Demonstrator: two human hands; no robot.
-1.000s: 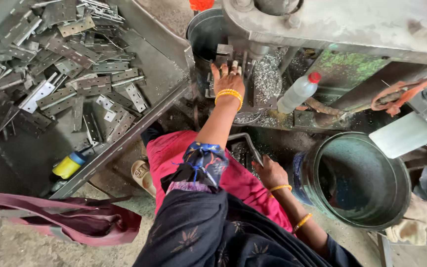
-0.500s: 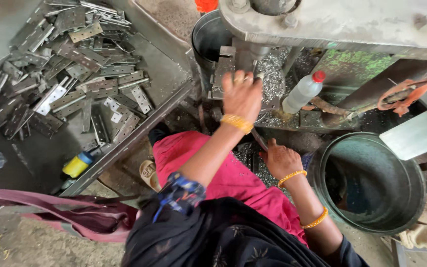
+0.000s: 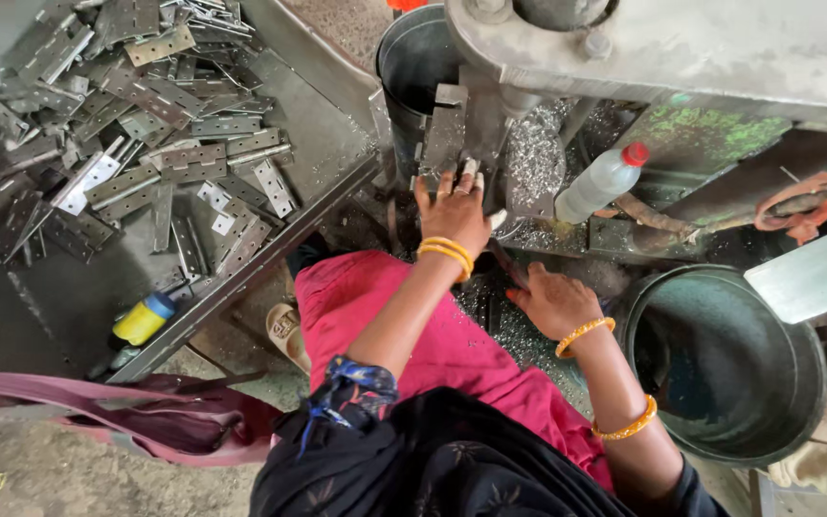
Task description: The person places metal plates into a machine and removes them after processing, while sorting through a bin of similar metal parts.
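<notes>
Your left hand (image 3: 457, 213) is up at the grey metal press machine (image 3: 643, 48), fingers (image 3: 466, 177) spread and resting on the flat steel plate piece (image 3: 444, 134) standing in the die slot; looks like you're seating it. Your right hand (image 3: 552, 299) lies low among the metal shavings (image 3: 504, 335); fingers loosely curled, can't tell if they're pinching anything. Next move calls for fingers out of the die. Around you: pile of perforated steel hinge plates (image 3: 136, 144) far left on the counter (image 3: 308, 105), yellow bottle with blue cap (image 3: 143, 318) near left, clear plastic bottle with red cap (image 3: 600, 182) right of the left hand, dark round metal drum (image 3: 720, 364) near right. Shavings crowd the work area.
</notes>
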